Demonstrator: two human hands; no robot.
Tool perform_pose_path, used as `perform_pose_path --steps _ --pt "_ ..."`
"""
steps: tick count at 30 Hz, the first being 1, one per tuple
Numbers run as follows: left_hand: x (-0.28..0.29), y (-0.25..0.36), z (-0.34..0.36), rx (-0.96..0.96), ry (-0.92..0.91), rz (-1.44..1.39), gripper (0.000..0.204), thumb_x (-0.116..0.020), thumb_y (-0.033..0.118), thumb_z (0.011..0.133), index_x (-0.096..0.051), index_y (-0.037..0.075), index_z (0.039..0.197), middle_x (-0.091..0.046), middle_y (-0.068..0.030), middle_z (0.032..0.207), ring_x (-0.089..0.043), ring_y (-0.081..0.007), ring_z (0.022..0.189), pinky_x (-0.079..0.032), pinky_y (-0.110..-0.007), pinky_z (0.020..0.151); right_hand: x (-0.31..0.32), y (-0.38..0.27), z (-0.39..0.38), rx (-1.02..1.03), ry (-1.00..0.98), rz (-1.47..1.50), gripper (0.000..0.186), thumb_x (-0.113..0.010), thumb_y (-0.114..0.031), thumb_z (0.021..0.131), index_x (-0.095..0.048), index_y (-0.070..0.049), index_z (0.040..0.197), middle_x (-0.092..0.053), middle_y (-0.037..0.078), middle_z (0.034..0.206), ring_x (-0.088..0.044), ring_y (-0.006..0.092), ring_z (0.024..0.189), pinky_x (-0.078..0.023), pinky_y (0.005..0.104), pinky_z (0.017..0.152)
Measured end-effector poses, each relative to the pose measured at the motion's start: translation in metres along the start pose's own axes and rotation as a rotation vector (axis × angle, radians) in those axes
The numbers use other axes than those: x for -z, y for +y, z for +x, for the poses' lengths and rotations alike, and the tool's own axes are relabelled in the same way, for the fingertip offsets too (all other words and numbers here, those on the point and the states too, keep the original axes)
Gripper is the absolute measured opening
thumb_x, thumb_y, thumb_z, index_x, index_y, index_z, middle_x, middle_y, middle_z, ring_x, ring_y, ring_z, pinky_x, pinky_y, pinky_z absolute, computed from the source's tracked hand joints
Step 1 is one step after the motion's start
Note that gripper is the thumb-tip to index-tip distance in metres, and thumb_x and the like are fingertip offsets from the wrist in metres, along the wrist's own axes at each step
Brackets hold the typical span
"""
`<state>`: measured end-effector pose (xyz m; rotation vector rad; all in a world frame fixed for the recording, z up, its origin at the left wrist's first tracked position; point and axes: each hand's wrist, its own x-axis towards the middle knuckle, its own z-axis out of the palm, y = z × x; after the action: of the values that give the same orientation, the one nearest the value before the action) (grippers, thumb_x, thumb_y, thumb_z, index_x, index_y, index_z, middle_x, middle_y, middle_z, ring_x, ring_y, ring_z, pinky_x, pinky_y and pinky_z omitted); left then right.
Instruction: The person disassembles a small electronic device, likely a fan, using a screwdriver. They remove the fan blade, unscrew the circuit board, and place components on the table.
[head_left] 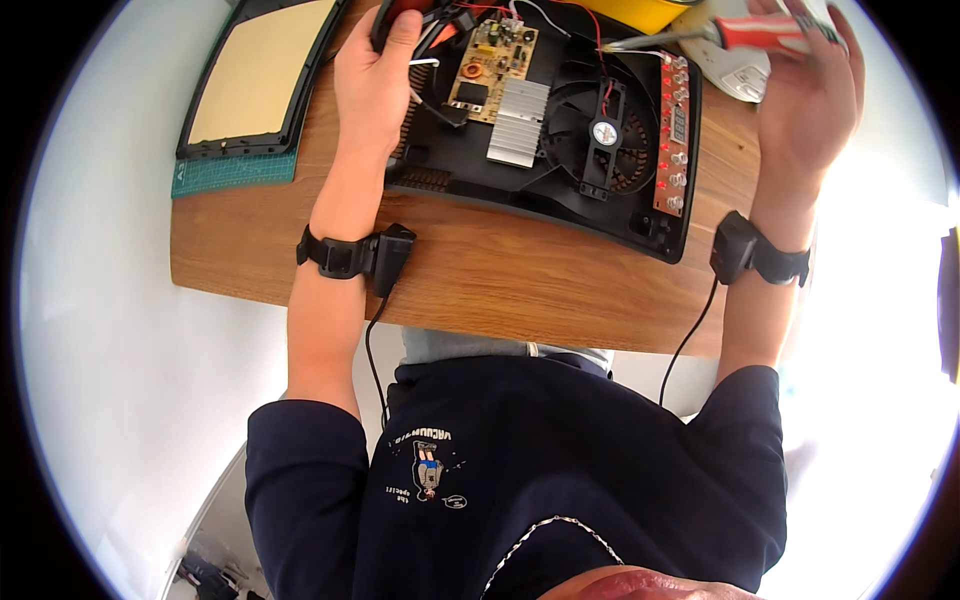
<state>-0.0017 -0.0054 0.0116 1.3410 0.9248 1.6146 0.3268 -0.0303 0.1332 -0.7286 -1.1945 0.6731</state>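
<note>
My left hand (372, 95), at the upper left of an open black appliance housing (465, 180), is closed around a black object with an orange part (440, 35). Its kind is unclear, and the frame edge cuts it off. In my right hand (812, 95) is a screwdriver (755, 34) with a red and pale handle. Its shaft points left, its tip near a thin red wire over the fan (605, 135). Inside the housing sit a tan circuit board (490, 60), a silver finned heat sink (518, 122) and, on the right, a narrow display board (675, 135) with small lights.
A black-framed cream panel (260, 70) rests on a green cutting mat (235, 172) at the left of the wooden table (520, 275). A yellow container (640, 12) and a white object (735, 72) stand behind the housing. Cables (372, 345) hang from both wrist straps.
</note>
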Motion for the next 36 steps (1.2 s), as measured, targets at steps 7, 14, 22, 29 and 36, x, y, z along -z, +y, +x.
perform_pose_path --steps 7,14,22,29,36 --pt "0.003 -0.012 0.005 -0.088 0.028 0.027 0.038 -0.069 0.033 0.103 -0.069 0.000 0.122 -0.071 -0.0012 0.108 -0.060 -0.0085 0.097 -0.047 -0.026 0.091 0.170 0.028 -0.049 -0.113 0.424 0.036 0.057 -0.054 0.002 0.097 -0.026 0.006 0.146 -0.053 0.031 0.126 -0.057 0.0551 0.123 -0.048 0.0632 0.110" --pt "0.004 -0.017 0.004 -0.013 0.025 0.000 0.037 -0.066 0.030 0.105 -0.067 -0.001 0.124 -0.070 -0.0040 0.115 -0.060 -0.0112 0.101 -0.047 -0.028 0.095 0.279 0.061 -0.114 -0.286 0.599 0.075 0.047 -0.059 0.003 0.100 -0.031 0.010 0.137 -0.057 0.026 0.119 -0.063 0.0489 0.120 -0.056 0.0555 0.103" --pt "0.001 -0.019 0.000 0.030 0.012 -0.010 0.036 -0.062 0.024 0.107 -0.062 -0.002 0.131 -0.068 -0.0087 0.128 -0.063 -0.0166 0.114 -0.047 -0.033 0.103 0.291 0.063 -0.129 -0.243 0.571 -0.039 0.035 -0.065 -0.002 0.101 -0.043 0.007 0.126 -0.059 0.022 0.118 -0.063 0.0459 0.122 -0.056 0.0512 0.105" --pt "-0.001 -0.019 -0.001 0.053 0.015 -0.033 0.036 -0.062 0.023 0.107 -0.061 -0.003 0.132 -0.068 -0.0093 0.128 -0.063 -0.0170 0.114 -0.048 -0.033 0.104 0.301 0.051 -0.129 -0.397 0.592 -0.377 0.041 -0.075 -0.010 0.097 -0.053 0.006 0.128 -0.064 0.016 0.115 -0.066 0.0271 0.114 -0.055 0.0386 0.103" --pt "0.000 -0.020 0.000 0.028 -0.001 -0.054 0.038 -0.062 0.022 0.107 -0.059 -0.003 0.134 -0.066 -0.0095 0.132 -0.062 -0.0174 0.116 -0.046 -0.034 0.106 0.294 0.013 -0.144 -0.478 0.274 -1.011 0.042 -0.081 -0.008 0.089 -0.065 0.003 0.127 -0.070 0.012 0.121 -0.065 0.0185 0.113 -0.049 0.0320 0.101"
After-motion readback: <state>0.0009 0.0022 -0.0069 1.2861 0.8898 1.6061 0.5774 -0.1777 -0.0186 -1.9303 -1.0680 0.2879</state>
